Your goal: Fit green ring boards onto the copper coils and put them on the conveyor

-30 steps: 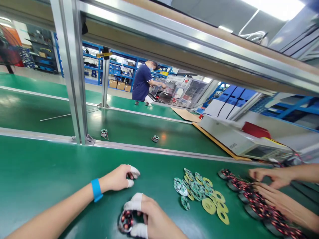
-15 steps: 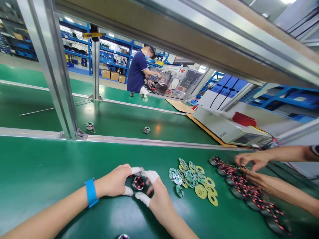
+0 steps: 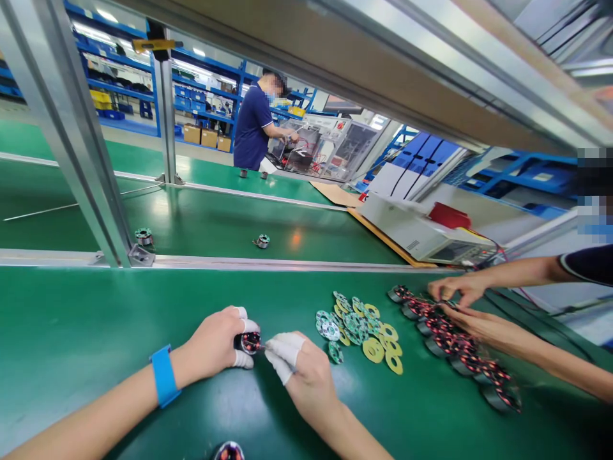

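My left hand [image 3: 215, 342] wears white finger cots and a blue wristband. Its thumb and fingers grip a small motor stator [image 3: 249, 343] with copper windings, standing on the green bench. From the right, my right hand [image 3: 306, 364], also in white finger cots, pinches what looks like a thin wire lead [image 3: 262, 347] at the stator's edge. Its fingertips are pressed together, mostly hiding the lead. Another wound stator [image 3: 228, 451] is cut off by the bottom edge of the view.
Green round circuit boards [image 3: 355, 327] and yellow rings [image 3: 373, 350] lie piled right of my hands. Beyond them runs a row of stators [image 3: 460, 354], where a co-worker's hands [image 3: 462, 294] work. A metal rail [image 3: 268, 263] and upright post [image 3: 90, 160] border the bench.
My left hand has closed round the stator. My right hand has gone from loosely spread fingers to a pinch at its right edge. The view has shifted slightly.
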`<state>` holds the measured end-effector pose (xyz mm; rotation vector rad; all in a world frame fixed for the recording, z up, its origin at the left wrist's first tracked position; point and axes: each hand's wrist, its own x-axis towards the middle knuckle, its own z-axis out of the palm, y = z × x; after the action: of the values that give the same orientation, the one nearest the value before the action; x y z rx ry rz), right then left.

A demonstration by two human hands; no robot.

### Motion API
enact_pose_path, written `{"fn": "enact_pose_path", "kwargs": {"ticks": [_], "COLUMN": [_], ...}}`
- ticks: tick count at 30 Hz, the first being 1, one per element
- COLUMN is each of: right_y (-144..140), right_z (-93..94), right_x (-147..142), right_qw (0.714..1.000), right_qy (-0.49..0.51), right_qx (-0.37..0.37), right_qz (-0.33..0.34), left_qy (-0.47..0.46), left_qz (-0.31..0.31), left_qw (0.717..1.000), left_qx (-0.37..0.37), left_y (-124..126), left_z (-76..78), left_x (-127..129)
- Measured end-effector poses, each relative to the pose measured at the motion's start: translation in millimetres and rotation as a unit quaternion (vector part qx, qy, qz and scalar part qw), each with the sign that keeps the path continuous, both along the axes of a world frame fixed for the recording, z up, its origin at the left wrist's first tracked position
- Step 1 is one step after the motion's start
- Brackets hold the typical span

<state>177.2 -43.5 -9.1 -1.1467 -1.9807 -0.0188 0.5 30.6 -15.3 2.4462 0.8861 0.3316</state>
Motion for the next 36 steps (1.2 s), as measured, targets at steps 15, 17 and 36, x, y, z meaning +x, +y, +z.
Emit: {"fn": "enact_pose_path", "kwargs": {"ticks": [15,17,36], "right_y": [-11,-11,-8], "right_z": [13.4,12.8,6.6], "right_x": [-7,-4,-6], "right_qw": [0.943,0.971,0.963], "right_qy": [-0.282,-0.196,-0.247], "right_qx": [-0.076,-0.04,-0.005], "right_qz": [0.16,0.13,0.104], "left_qy": [0.041,0.036,0.037], "left_qz": [0.072,0.069,0.078], "left_qw": [0.996,0.996,0.994], "left_qx": [0.039,0.039,0.073], "left_y": [-10,-10,-10], "left_z": [0.8,-1.0,-4.7], "left_x": [4,5,5]}}
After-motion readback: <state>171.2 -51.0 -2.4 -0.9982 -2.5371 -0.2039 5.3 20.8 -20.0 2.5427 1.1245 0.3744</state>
